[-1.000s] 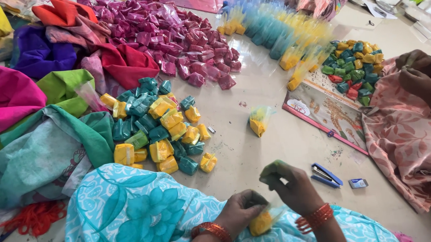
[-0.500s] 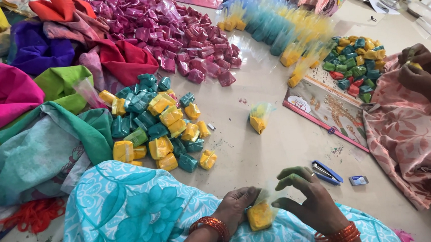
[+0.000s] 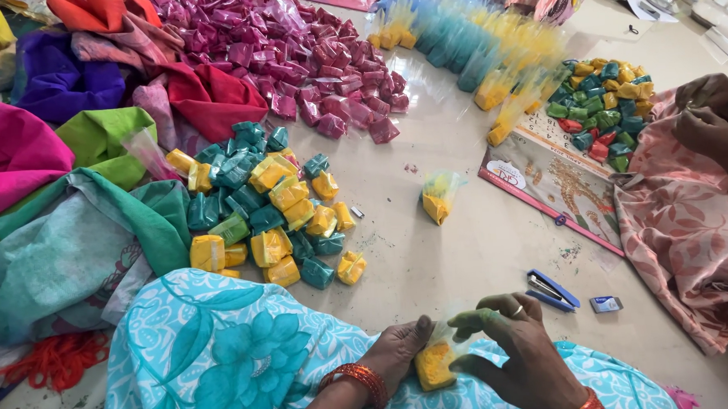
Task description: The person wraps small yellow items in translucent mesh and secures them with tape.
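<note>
Change: a second ago my right hand was lifted over my lap; half a second ago its fingers were spread. Now it has come down beside my left hand, and both meet on the yellow packet.
My grip: both hands are closed lightly round that small clear packet of yellow powder, left fingers on its left side, right fingertips pinching its top. It sits on my lap, on the turquoise flowered cloth.
Near pile: yellow and teal packets heaped on the floor just ahead of my knee.
Far pile: magenta packets beyond them.
Row at the back: teal and yellow cone-shaped bags, blurred.
Single bag: one yellow cone bag alone on the floor.
Printed card: a flat picture sheet bearing mixed green, yellow and red packets.
Stapler: blue stapler just right of my hands.
Other person: hands over pink flowered cloth, far right.
</note>
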